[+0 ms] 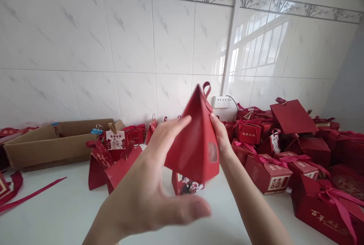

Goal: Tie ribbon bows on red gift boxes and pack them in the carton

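Grip of the right hand (220,137) pinches the right edge of the red paper box (193,146), held up over mid-desk (57,207), the left hand (148,192) open against it; it looks light, thin and crease-prone, best taken by its folded edges.

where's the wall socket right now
Head view, right of centre: the wall socket sits low on the tiled wall, just behind the red box that the right hand holds up.

Right hand (221,135) partly behind red box (193,148)
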`<action>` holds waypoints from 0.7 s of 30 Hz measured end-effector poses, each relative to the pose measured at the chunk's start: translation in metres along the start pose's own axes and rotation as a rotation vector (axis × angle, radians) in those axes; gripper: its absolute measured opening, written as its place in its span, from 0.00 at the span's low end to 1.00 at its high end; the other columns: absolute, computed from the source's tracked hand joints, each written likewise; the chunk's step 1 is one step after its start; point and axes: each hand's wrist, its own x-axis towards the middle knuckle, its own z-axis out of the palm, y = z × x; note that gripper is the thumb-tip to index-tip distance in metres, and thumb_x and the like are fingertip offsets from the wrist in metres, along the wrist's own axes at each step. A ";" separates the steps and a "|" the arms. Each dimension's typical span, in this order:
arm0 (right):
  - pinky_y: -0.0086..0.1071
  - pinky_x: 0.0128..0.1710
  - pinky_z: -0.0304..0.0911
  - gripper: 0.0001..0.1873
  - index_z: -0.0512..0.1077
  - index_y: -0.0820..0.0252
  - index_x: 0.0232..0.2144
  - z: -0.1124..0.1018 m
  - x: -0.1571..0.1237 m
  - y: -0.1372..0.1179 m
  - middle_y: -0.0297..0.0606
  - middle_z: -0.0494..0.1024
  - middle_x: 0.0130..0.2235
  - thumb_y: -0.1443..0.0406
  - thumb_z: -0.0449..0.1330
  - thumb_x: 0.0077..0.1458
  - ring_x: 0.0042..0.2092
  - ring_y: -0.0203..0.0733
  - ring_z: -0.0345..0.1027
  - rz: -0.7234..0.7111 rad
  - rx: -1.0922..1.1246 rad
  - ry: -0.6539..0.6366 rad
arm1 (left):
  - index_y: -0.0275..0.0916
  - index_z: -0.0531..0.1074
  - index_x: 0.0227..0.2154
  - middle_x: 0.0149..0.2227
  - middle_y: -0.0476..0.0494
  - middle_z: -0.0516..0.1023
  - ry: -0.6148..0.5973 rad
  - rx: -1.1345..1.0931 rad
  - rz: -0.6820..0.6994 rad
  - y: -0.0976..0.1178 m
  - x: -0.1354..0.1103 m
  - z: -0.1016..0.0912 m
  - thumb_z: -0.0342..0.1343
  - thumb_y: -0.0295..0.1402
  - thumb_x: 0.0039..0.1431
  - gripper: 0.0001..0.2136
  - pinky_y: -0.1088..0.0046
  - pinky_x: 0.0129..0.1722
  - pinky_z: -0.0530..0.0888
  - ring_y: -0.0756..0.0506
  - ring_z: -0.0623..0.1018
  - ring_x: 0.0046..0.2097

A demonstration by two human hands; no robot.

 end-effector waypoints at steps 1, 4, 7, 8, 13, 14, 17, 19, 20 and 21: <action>0.29 0.27 0.62 0.24 0.69 0.62 0.30 -0.002 0.000 -0.003 0.37 0.74 0.29 0.45 0.54 0.51 0.28 0.38 0.66 -0.014 -0.046 0.035 | 0.55 0.54 0.60 0.64 0.48 0.52 0.036 0.023 -0.043 -0.002 0.003 0.001 0.61 0.49 0.45 0.38 0.55 0.59 0.61 0.32 0.53 0.64; 0.27 0.22 0.56 0.23 0.68 0.61 0.26 -0.010 -0.005 -0.017 0.35 0.72 0.27 0.46 0.56 0.50 0.26 0.35 0.62 -0.082 -0.304 0.189 | 0.50 0.61 0.57 0.59 0.45 0.63 0.059 -0.102 -0.175 -0.015 0.018 0.003 0.56 0.43 0.54 0.26 0.59 0.55 0.66 0.35 0.62 0.60; 0.27 0.19 0.56 0.26 0.69 0.61 0.28 -0.018 -0.015 -0.033 0.37 0.71 0.24 0.44 0.49 0.54 0.24 0.36 0.63 -0.061 -0.332 0.162 | 0.43 0.69 0.49 0.46 0.42 0.76 0.024 -0.528 -0.340 -0.040 0.034 0.002 0.56 0.40 0.53 0.19 0.66 0.43 0.73 0.39 0.75 0.47; 0.27 0.18 0.57 0.27 0.69 0.61 0.29 -0.019 -0.018 -0.037 0.37 0.70 0.23 0.43 0.47 0.55 0.23 0.37 0.64 -0.031 -0.280 0.109 | 0.41 0.72 0.45 0.42 0.42 0.78 0.026 -0.678 -0.416 -0.049 0.038 0.002 0.57 0.39 0.51 0.17 0.69 0.39 0.73 0.41 0.77 0.42; 0.27 0.15 0.59 0.24 0.66 0.59 0.27 -0.015 -0.026 -0.046 0.34 0.67 0.20 0.44 0.51 0.53 0.18 0.35 0.63 0.042 -0.220 -0.009 | 0.38 0.73 0.26 0.27 0.45 0.76 0.024 -0.997 -0.652 -0.073 0.044 0.010 0.60 0.40 0.45 0.10 0.70 0.28 0.73 0.45 0.76 0.30; 0.27 0.15 0.58 0.24 0.66 0.59 0.26 -0.014 -0.026 -0.046 0.34 0.67 0.20 0.45 0.52 0.53 0.18 0.35 0.62 0.038 -0.236 0.000 | 0.38 0.73 0.25 0.27 0.44 0.76 0.014 -0.984 -0.652 -0.074 0.044 0.011 0.60 0.41 0.45 0.10 0.70 0.28 0.73 0.44 0.76 0.30; 0.26 0.17 0.57 0.20 0.66 0.59 0.27 -0.017 -0.023 -0.045 0.33 0.67 0.21 0.49 0.51 0.56 0.21 0.34 0.61 -0.037 -0.296 0.047 | 0.38 0.74 0.33 0.31 0.42 0.77 -0.014 -0.888 -0.559 -0.069 0.041 0.010 0.60 0.42 0.46 0.14 0.68 0.34 0.74 0.42 0.77 0.36; 0.25 0.19 0.58 0.16 0.69 0.58 0.32 -0.022 -0.021 -0.043 0.32 0.68 0.23 0.54 0.50 0.58 0.23 0.34 0.62 -0.106 -0.352 0.046 | 0.42 0.71 0.45 0.39 0.43 0.77 -0.060 -0.772 -0.425 -0.063 0.038 0.005 0.62 0.39 0.46 0.21 0.67 0.44 0.73 0.41 0.76 0.43; 0.25 0.21 0.58 0.14 0.70 0.58 0.35 -0.024 -0.020 -0.042 0.32 0.69 0.24 0.57 0.49 0.59 0.24 0.34 0.62 -0.123 -0.385 0.016 | 0.45 0.68 0.50 0.43 0.43 0.76 -0.092 -0.716 -0.350 -0.060 0.036 0.002 0.63 0.38 0.46 0.26 0.66 0.47 0.71 0.41 0.75 0.47; 0.25 0.22 0.58 0.12 0.70 0.58 0.36 -0.026 -0.019 -0.042 0.32 0.70 0.24 0.60 0.49 0.58 0.26 0.34 0.62 -0.122 -0.418 -0.039 | 0.47 0.64 0.54 0.46 0.44 0.75 -0.114 -0.676 -0.285 -0.058 0.035 -0.002 0.63 0.38 0.46 0.30 0.65 0.50 0.70 0.40 0.73 0.50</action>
